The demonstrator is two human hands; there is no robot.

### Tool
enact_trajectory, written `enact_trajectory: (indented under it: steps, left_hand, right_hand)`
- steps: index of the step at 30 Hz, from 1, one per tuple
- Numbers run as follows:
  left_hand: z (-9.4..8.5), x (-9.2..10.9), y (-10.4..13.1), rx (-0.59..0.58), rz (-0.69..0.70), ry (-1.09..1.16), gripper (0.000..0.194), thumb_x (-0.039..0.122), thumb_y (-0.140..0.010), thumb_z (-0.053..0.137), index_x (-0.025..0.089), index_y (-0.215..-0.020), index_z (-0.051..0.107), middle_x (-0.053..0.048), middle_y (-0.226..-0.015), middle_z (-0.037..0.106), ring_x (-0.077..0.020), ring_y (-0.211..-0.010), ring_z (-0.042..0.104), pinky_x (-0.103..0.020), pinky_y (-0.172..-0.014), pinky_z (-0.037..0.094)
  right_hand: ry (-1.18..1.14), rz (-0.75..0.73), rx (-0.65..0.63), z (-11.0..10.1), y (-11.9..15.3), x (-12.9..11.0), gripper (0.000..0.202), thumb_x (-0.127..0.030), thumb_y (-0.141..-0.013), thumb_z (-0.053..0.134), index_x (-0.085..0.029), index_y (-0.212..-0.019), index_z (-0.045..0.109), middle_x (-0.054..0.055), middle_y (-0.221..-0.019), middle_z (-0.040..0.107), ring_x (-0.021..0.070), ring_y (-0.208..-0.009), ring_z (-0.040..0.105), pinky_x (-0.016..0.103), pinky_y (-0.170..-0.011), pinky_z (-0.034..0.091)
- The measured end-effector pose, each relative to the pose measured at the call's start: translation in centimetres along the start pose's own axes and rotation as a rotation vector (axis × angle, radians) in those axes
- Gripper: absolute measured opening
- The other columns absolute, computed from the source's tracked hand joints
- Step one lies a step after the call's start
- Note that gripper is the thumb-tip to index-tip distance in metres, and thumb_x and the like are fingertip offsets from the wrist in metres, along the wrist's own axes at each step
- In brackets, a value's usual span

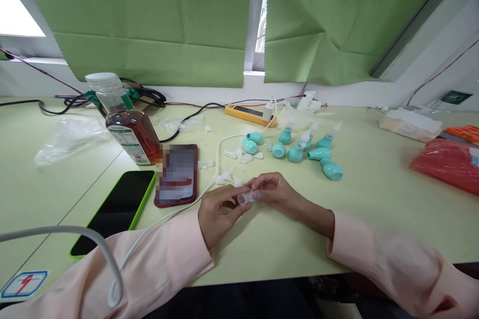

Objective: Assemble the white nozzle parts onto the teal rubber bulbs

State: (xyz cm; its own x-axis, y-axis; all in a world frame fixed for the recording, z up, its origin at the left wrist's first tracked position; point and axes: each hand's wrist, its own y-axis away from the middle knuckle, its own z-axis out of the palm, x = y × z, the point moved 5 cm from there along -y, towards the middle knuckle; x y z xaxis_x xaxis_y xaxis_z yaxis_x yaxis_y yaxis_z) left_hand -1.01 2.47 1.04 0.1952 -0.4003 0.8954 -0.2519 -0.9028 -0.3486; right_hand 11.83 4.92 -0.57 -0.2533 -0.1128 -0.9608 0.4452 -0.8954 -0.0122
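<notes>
My left hand (217,212) and my right hand (275,190) meet above the pale green table (374,199), both pinching a small clear plastic tube piece (245,198) between their fingertips. Just beyond the hands lie several small clear plastic tips (228,176). Farther back sit several teal bulb-shaped parts (295,152), some with clear nozzles fitted. Both arms wear pale pink sleeves.
A bottle of reddish-brown liquid (129,127) stands at the left, with a red-cased phone (176,174) and a green-cased phone (116,209) beside it. A white cable (220,152) runs to a yellow power strip (250,113). Red packets (449,164) lie at the right.
</notes>
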Motion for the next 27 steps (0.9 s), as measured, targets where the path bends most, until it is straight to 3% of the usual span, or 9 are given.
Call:
enact_trajectory:
  steps: [4,10,18,24,27]
  left_hand:
    - [0.0,0.2,0.1,-0.018,0.081,-0.055,0.021,0.024,-0.068,0.059,0.015,-0.086,0.065,-0.005,-0.069,0.062,-0.0132,-0.061,0.055,-0.023,-0.054,0.048]
    - [0.0,0.6,0.2,-0.063,0.113,-0.13,0.018,0.023,-0.07,0.058,0.015,-0.085,0.065,-0.004,-0.064,0.061,-0.0119,-0.056,0.053,-0.022,-0.052,0.043]
    - [0.0,1.0,0.1,-0.071,0.109,-0.109,0.018,0.024,-0.07,0.058,0.015,-0.084,0.065,-0.004,-0.063,0.061,-0.0118,-0.055,0.052,-0.022,-0.052,0.043]
    - [0.1,0.1,0.1,-0.035,0.008,0.05,0.02,0.024,-0.067,0.062,0.017,-0.085,0.065,-0.004,-0.072,0.064,-0.0126,-0.06,0.056,-0.021,-0.052,0.046]
    - [0.0,-0.1,0.1,-0.011,0.007,0.091,0.02,0.024,-0.066,0.063,0.016,-0.084,0.065,-0.004,-0.071,0.064,-0.0125,-0.06,0.056,-0.021,-0.05,0.047]
  right_hand:
    - [0.002,0.139,-0.061,0.2,0.1,0.8,0.022,-0.021,-0.059,0.069,-0.016,-0.08,0.064,0.003,-0.075,0.065,0.0125,-0.069,0.06,0.027,-0.068,0.047]
    - [0.019,0.265,-0.197,0.7,0.4,0.8,0.019,-0.026,-0.066,0.064,-0.01,-0.074,0.062,0.004,-0.065,0.063,0.013,-0.057,0.061,0.027,-0.059,0.049]
    - [0.045,0.215,-0.208,0.7,0.5,0.8,0.019,-0.026,-0.067,0.062,-0.01,-0.077,0.063,0.004,-0.067,0.064,0.0116,-0.057,0.06,0.025,-0.058,0.049]
    - [-0.115,0.179,-0.216,0.8,0.3,0.9,0.031,-0.038,-0.072,0.055,-0.008,-0.071,0.064,0.006,-0.062,0.063,0.0139,-0.054,0.06,0.03,-0.059,0.049]
    - [-0.122,0.172,-0.222,0.8,0.2,0.9,0.03,-0.036,-0.072,0.056,-0.007,-0.071,0.064,0.007,-0.062,0.063,0.0142,-0.054,0.06,0.028,-0.057,0.048]
